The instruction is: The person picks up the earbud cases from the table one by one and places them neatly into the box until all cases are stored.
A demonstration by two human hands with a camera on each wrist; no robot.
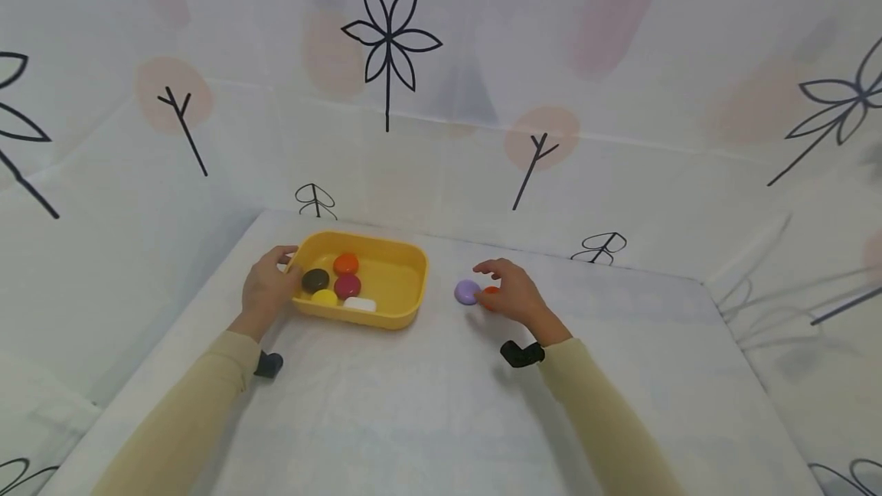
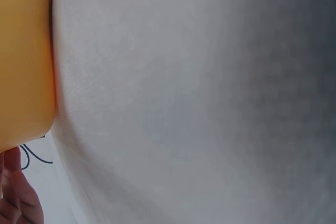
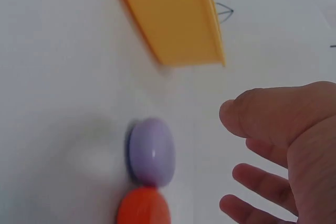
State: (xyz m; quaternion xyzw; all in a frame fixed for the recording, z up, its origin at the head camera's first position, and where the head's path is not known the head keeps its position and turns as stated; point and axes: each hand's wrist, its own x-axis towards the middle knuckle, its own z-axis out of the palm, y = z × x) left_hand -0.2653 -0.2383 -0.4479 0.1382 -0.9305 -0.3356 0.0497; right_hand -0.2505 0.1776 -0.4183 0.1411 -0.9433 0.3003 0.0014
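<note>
A yellow plastic tray (image 1: 393, 251) stands on the table, left of centre in the head view. My left hand (image 1: 270, 285) grips its left end, fingers by the far corner and thumb at the rim. Inside the tray lie smooth, pebble-like pieces: orange (image 1: 346, 264), dark green (image 1: 315, 280), magenta (image 1: 347, 286), yellow (image 1: 325, 298) and white (image 1: 360, 304). Right of the tray, a purple piece (image 3: 152, 152) lies beside an orange-red one (image 3: 143, 209). My right hand (image 1: 511, 293) hovers above these two, fingers apart and holding nothing, partly covering the orange-red piece in the head view.
White cloth covers the table (image 1: 413, 412). Behind it rises a white cloth backdrop (image 1: 448, 174) with printed flowers and pastel patches, which also runs along both sides. Black straps with small devices (image 1: 521, 354) sit at both wrists.
</note>
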